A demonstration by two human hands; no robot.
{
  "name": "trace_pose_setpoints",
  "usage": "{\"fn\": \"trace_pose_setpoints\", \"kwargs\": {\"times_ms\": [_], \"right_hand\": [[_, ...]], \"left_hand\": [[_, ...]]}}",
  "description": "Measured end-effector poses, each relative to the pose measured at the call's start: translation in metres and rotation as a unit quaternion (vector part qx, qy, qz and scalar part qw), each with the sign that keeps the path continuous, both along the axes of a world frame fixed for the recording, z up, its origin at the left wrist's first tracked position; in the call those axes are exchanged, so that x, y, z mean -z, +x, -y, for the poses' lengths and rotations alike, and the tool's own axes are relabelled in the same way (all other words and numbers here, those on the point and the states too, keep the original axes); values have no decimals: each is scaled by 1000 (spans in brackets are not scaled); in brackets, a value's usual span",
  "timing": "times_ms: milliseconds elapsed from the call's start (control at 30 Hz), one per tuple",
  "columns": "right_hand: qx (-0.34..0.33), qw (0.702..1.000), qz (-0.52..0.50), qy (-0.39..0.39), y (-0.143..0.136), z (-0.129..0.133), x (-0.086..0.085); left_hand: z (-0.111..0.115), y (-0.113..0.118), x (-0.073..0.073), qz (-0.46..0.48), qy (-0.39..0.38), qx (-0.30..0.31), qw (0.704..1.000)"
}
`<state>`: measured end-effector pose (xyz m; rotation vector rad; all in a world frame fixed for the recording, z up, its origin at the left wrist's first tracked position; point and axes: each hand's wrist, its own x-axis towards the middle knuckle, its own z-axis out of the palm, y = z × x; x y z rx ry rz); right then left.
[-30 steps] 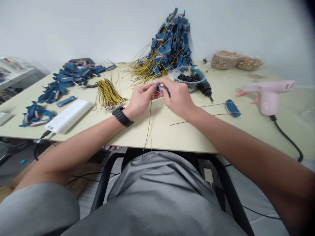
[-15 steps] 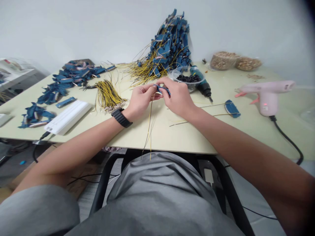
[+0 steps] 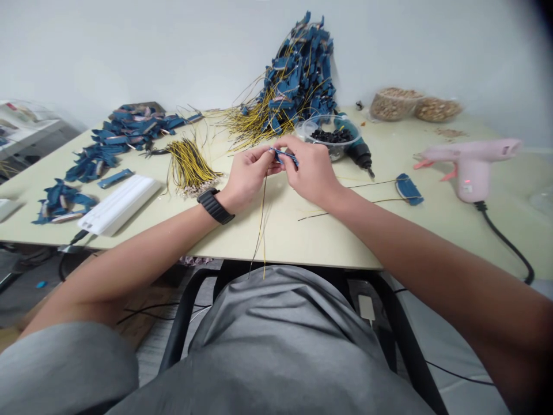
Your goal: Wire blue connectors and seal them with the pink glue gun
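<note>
Between my two hands, above the table's middle, is a small blue plastic piece point(image 3: 286, 155), mostly covered by fingers. My left hand point(image 3: 249, 173), with a black watch band at the wrist, is closed on its left end. My right hand point(image 3: 311, 168) pinches the right end from above. A black and yellow wire pair point(image 3: 261, 225) hangs from beneath the fingers down past the table edge. A similar blue piece point(image 3: 408, 189) with two wires attached lies on the table to the right of my right hand. Left of my left hand rests a bundle of yellow and black wires point(image 3: 192, 167).
Behind my hands rises a tall heap of wired blue pieces point(image 3: 298, 75). More blue pieces point(image 3: 125, 129) and a white box point(image 3: 120, 206) sit at left. A tub of black parts point(image 3: 332, 136), a power screwdriver point(image 3: 359, 153) and a pink glue gun point(image 3: 473, 167) are at right.
Both hands stay in nearly the same place, still on the blue piece. The view has shifted very slightly.
</note>
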<state>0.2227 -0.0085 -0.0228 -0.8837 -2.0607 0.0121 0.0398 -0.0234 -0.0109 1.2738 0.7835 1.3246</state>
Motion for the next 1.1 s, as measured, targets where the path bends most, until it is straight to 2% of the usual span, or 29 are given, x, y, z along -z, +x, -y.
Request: {"fn": "trace_pose_setpoints", "kwargs": {"times_ms": [233, 467, 667, 933, 1100], "right_hand": [[0, 1000, 3, -17, 2, 0, -2], [-3, 1000, -8, -24, 9, 3, -10], [-21, 1000, -14, -1, 10, 3, -10], [-39, 998, -1, 49, 12, -3, -2], [-42, 998, -3, 46, 10, -4, -2]], "left_hand": [[-2, -1, 0, -31, -6, -11, 999], [-5, -9, 3, -55, 50, 12, 997], [-5, -13, 5, -46, 85, 38, 995], [-7, -19, 7, -22, 73, 57, 995], [-9, -21, 8, -28, 57, 37, 997]]}}
